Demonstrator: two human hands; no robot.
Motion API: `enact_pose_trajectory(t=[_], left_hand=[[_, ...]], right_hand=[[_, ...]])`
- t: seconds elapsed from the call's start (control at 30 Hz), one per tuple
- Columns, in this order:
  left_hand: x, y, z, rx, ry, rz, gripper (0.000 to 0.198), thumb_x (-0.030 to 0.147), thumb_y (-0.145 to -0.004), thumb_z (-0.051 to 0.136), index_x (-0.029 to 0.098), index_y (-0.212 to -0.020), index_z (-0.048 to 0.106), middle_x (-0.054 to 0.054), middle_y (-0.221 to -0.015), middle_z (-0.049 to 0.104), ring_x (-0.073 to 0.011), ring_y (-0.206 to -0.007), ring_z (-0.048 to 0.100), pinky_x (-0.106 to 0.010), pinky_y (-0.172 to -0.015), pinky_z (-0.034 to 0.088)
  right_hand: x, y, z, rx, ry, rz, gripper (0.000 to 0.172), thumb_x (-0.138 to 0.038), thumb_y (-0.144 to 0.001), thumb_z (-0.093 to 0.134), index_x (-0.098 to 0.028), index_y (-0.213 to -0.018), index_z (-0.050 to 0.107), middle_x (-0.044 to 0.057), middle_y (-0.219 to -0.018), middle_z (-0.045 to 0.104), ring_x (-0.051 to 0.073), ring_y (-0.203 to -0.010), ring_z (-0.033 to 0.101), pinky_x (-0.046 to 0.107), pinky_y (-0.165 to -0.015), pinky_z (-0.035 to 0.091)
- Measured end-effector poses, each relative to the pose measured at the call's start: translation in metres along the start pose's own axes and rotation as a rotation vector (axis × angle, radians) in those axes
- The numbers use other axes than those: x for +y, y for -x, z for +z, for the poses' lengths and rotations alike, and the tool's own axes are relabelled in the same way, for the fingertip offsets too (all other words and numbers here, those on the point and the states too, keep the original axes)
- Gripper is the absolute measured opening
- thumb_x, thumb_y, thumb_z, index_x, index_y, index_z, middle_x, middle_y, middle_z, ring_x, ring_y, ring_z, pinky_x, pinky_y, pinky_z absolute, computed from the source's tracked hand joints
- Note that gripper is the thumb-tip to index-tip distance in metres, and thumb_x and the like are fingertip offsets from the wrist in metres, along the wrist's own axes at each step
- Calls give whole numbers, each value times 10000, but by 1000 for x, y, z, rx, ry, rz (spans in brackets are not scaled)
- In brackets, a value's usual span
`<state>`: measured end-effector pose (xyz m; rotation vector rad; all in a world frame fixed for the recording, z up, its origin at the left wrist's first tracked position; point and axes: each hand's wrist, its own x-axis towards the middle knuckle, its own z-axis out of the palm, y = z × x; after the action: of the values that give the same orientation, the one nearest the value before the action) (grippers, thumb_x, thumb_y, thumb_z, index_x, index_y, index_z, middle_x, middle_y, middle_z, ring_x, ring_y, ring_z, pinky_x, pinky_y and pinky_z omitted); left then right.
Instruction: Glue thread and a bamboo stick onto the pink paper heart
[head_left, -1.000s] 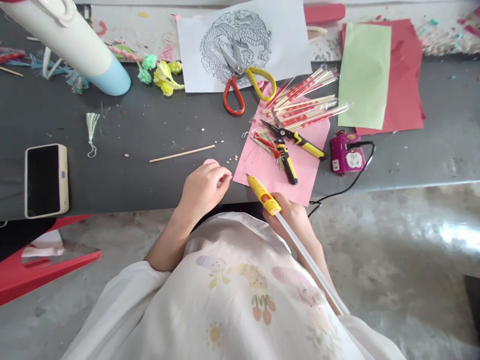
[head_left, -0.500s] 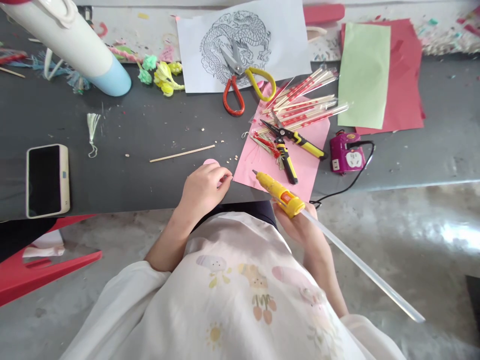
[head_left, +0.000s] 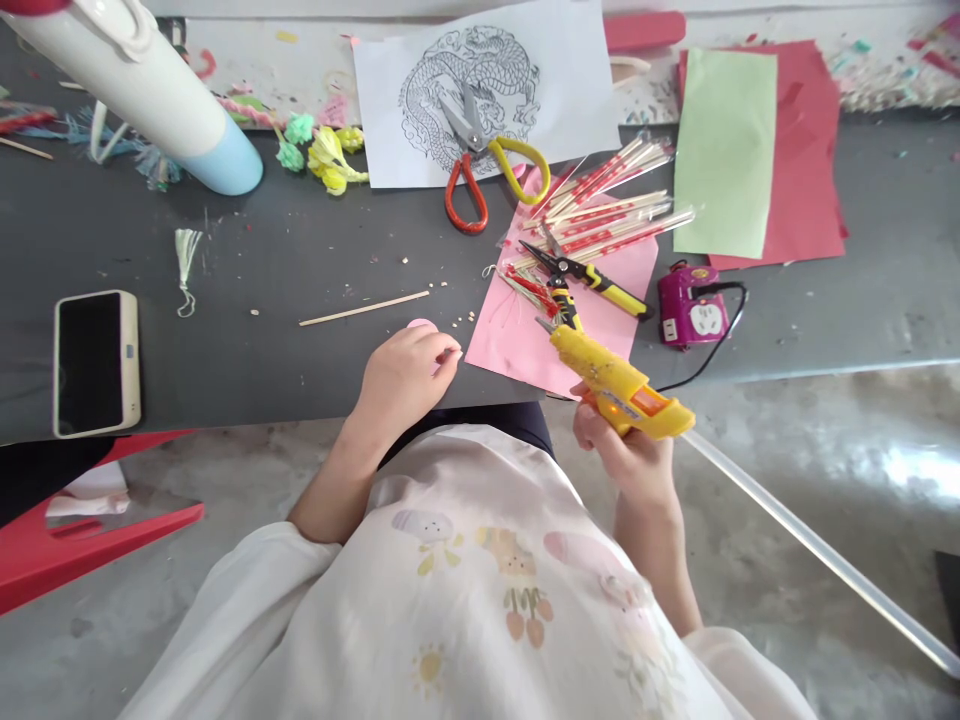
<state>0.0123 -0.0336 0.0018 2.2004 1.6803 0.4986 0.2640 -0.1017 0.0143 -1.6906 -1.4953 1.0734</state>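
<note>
My right hand is wrapped round a yellow hot glue gun, with a long clear glue stick coming out of its back. The nozzle points up and left over pink paper. At the table's front edge, my left hand is closed, thumb and fingers pinched on a pink round piece, mostly hidden beneath it. Just beyond that hand lies a thin wooden stick with small crumbs nearby. Black-and-yellow pliers rest on the pink paper, one handle partly covered by the glue gun.
Scissors lie on a dragon drawing. Packed sticks, a purple power socket with a black cord, and green paper are rightward. A phone, tassel and bottle are leftward.
My right hand has raised the glue gun and brought it right, so it looks larger and covers part of the pliers. My left hand has hardly moved.
</note>
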Motion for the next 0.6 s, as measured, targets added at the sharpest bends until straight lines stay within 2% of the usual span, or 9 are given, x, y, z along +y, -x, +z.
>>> enact_pose_trajectory(t=[0.1,0.23,0.47,0.6], left_hand=[[0,0,-1,-12,-4,-5,168,209,-884,547,223,-767,666,13,-781,652,-131,-737,582,-252,-642,398],[0,0,-1,-17,4,-14,166,200,-882,538,221,-773,662,13,-788,655,-128,-733,577,-248,-643,396],[0,0,-2,-24,9,-24,149,194,-875,546,220,-770,649,23,-778,638,-116,-706,562,-248,-641,397],[-1,1,-1,-11,12,-21,139,186,-871,553,217,-773,647,26,-768,628,-109,-694,554,-238,-633,394]], right_hand=[[-4,-1,-2,55,-219,43,212,-353,-862,572,-202,-998,633,-36,-563,501,106,-460,449,270,-452,404],[-3,-3,-6,88,-288,17,195,-309,-848,613,-212,-1011,659,-47,-562,513,97,-461,466,255,-458,406],[2,-3,-10,151,-248,32,256,-293,-835,623,-204,-1069,681,-43,-576,511,96,-470,456,249,-452,394],[3,-5,-13,179,-138,67,284,-294,-833,624,-193,-1091,684,-45,-588,495,87,-484,440,247,-478,396]])
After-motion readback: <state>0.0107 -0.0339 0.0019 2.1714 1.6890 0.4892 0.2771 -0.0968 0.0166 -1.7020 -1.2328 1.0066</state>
